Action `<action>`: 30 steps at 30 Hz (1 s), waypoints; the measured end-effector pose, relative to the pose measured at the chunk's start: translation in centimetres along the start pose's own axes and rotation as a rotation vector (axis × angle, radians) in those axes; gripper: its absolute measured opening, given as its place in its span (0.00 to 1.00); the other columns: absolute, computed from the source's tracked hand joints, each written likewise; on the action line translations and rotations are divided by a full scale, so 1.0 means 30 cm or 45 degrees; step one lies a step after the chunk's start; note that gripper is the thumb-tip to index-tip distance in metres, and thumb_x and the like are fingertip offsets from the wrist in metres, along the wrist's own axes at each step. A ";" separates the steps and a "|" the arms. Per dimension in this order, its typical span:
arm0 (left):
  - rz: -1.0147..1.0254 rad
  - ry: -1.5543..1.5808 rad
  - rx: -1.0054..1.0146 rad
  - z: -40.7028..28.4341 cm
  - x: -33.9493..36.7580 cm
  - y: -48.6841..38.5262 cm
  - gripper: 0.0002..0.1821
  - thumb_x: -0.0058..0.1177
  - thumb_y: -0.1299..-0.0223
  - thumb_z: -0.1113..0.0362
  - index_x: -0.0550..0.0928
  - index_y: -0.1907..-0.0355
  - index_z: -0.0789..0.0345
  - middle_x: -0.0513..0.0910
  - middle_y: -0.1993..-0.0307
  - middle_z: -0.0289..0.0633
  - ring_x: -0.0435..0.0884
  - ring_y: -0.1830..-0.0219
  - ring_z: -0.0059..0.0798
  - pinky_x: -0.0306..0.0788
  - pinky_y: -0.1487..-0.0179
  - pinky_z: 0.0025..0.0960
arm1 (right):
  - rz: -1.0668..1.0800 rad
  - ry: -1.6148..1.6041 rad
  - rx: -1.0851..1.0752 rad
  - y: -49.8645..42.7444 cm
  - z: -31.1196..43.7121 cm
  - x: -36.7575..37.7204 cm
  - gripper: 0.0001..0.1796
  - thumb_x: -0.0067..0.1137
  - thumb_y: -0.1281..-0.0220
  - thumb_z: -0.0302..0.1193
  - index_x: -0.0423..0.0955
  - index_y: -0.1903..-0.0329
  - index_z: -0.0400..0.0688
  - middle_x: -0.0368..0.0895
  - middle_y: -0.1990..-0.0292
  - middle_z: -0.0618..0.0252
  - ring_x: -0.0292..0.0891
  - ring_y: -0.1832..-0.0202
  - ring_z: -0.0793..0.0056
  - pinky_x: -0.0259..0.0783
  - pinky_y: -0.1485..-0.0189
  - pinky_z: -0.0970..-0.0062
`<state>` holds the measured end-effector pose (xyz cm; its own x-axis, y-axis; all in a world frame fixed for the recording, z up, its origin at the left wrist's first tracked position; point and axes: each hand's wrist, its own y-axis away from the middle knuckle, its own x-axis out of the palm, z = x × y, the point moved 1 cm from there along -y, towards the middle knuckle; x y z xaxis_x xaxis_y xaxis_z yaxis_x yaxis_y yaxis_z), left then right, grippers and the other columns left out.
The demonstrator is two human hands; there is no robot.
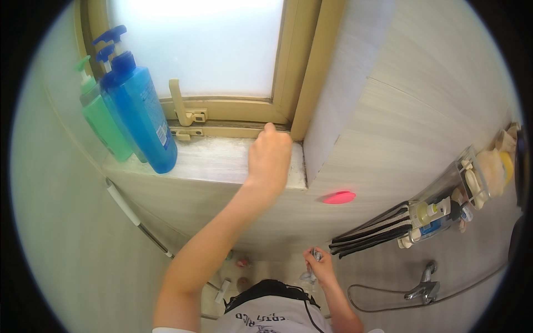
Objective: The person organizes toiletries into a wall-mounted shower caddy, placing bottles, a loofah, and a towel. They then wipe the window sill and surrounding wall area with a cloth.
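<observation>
My left hand [270, 152] reaches up to the right end of the windowsill [216, 162], bent into a loose fist. Its knuckles are at the lower rail of the tan window frame [233, 132]. The fingertips are turned away from me, so anything in them is hidden. Low in front of my body, my right hand [320, 266] grips a crumpled greyish-white cloth or wipe [309, 276], part of which hangs down. On the sill's left end stand a blue pump bottle [143, 116], another blue one mostly behind it, and a green pump bottle [106, 125].
A window latch handle [177, 100] sticks up from the frame. On the right wall are a pink holder [339, 197], striped towels [370, 231], a wire rack [470, 175] with toiletries, and a shower mixer tap [424, 287] with hose. A long-handled pole [125, 204] leans at left.
</observation>
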<state>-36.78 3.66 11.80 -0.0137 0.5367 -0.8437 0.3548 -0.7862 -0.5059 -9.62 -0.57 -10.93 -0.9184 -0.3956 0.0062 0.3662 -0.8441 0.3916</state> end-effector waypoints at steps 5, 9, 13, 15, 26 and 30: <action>0.051 0.584 0.131 0.028 -0.004 -0.011 0.04 0.53 0.42 0.77 0.80 0.72 0.75 0.77 0.62 0.52 0.80 0.58 0.49 0.75 0.57 0.41 | 0.066 -0.028 0.018 -0.012 0.026 -0.029 0.09 0.66 0.38 0.35 0.79 0.63 0.42 0.74 0.78 0.75 0.66 0.78 0.88 0.60 0.75 0.83; 0.093 0.678 0.276 0.034 0.004 -0.002 0.05 0.50 0.41 0.78 0.79 0.72 0.76 0.76 0.63 0.52 0.77 0.60 0.51 0.72 0.56 0.45 | 0.246 0.070 -0.050 -0.034 0.083 0.005 0.10 0.66 0.37 0.35 0.78 0.63 0.41 0.74 0.77 0.76 0.66 0.75 0.89 0.60 0.73 0.84; 0.104 0.737 0.342 -0.019 -0.008 0.051 0.06 0.50 0.41 0.78 0.82 0.67 0.74 0.77 0.63 0.50 0.78 0.60 0.50 0.72 0.57 0.43 | 0.373 0.166 -0.084 -0.034 0.105 0.055 0.09 0.65 0.36 0.33 0.78 0.62 0.41 0.74 0.76 0.77 0.65 0.73 0.90 0.61 0.71 0.84; 0.225 0.629 0.270 -0.030 -0.054 0.063 0.08 0.52 0.39 0.76 0.84 0.61 0.72 0.80 0.62 0.49 0.80 0.59 0.47 0.73 0.57 0.39 | 0.425 0.221 -0.088 -0.017 0.122 0.079 0.08 0.64 0.36 0.32 0.78 0.62 0.40 0.73 0.76 0.77 0.65 0.73 0.91 0.61 0.71 0.84; 0.016 0.656 0.128 0.009 -0.068 0.004 0.07 0.55 0.40 0.72 0.85 0.64 0.72 0.80 0.62 0.53 0.79 0.57 0.50 0.72 0.51 0.42 | 0.050 0.089 -0.059 0.186 0.031 -0.048 0.08 0.64 0.36 0.32 0.78 0.67 0.42 0.72 0.78 0.79 0.63 0.76 0.91 0.58 0.74 0.85; 0.049 0.715 0.166 -0.040 0.034 0.025 0.06 0.56 0.39 0.73 0.84 0.65 0.75 0.78 0.62 0.53 0.78 0.57 0.51 0.72 0.53 0.44 | -0.054 0.083 -0.004 0.306 0.016 -0.020 0.07 0.63 0.35 0.32 0.78 0.66 0.42 0.71 0.80 0.80 0.61 0.78 0.92 0.56 0.75 0.84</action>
<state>-35.40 4.00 10.79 0.5080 0.5591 -0.6552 0.2268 -0.8207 -0.5244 -5.78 -7.93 -6.91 -0.9214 -0.3822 -0.0701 0.3279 -0.8615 0.3876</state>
